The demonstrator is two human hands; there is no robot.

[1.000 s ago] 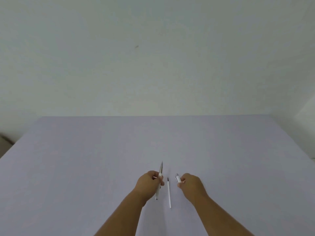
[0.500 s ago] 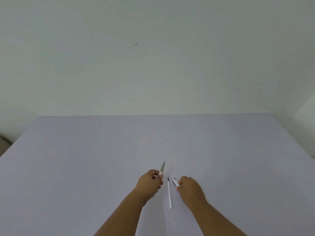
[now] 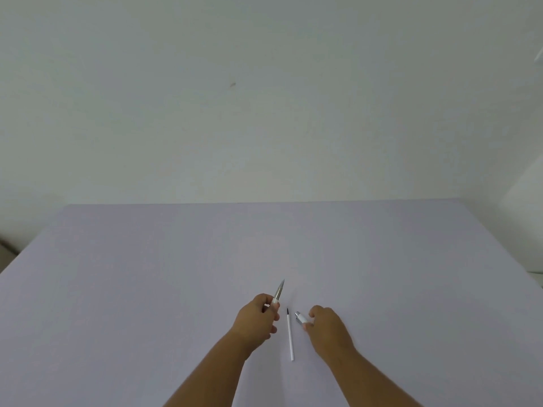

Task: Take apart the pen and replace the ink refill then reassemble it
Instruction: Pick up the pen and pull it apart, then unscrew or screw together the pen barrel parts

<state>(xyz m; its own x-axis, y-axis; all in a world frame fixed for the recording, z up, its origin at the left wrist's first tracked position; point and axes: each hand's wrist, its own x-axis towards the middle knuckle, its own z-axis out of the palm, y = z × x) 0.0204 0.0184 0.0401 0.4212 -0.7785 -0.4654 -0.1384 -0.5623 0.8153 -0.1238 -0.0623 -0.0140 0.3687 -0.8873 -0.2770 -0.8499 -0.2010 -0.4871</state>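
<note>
We see a thin white ink refill (image 3: 290, 336) lying flat between the silver-tipped pen front (image 3: 278, 292) and white pen back (image 3: 301, 317).

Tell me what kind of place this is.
Probably a plain indoor work or recording setup, not a lived-in room: a wide table with a pale lavender top, bare off-white wall behind, and only pen parts out, with a loose refill lying between the person's hands.

Both forearms are bare to the frame edge, hands ungloved.
</note>
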